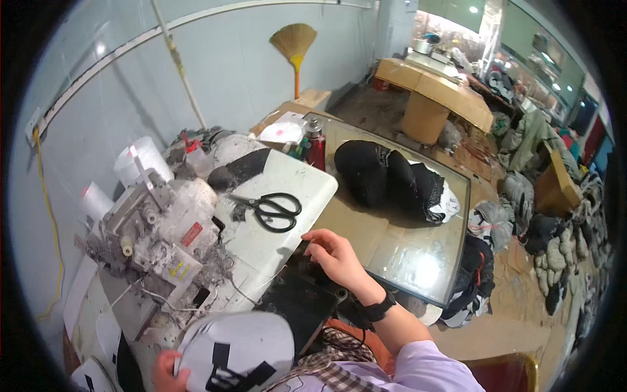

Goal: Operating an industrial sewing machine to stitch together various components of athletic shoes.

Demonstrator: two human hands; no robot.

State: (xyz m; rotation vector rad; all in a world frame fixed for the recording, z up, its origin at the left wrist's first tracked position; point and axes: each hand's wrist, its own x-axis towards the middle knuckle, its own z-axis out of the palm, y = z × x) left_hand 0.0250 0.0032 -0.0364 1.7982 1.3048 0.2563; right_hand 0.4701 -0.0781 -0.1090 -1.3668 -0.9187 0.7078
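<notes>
At the lower left, my left hand [171, 374] grips the edge of a rounded light-grey fabric piece [271, 340] with black printed patches. The piece lies in front of a dusty overlock sewing machine [173, 228], which is covered in lint. My right hand [334, 257], with a dark band on its wrist, is over the near edge of the white worktable [307, 186]. Its fingers are loosely bent and apart, and I see nothing in them. Black-handled scissors [277, 212] rest on the tabletop beyond that hand.
White thread cones [142, 160] stand behind the machine. A bundle of black fabric pieces [392, 179] lies on a glass-topped table [366, 242] to the right, near a red bottle [315, 145]. Cloth heaps [516, 196] and a cardboard-covered stand [434, 91] fill the far right.
</notes>
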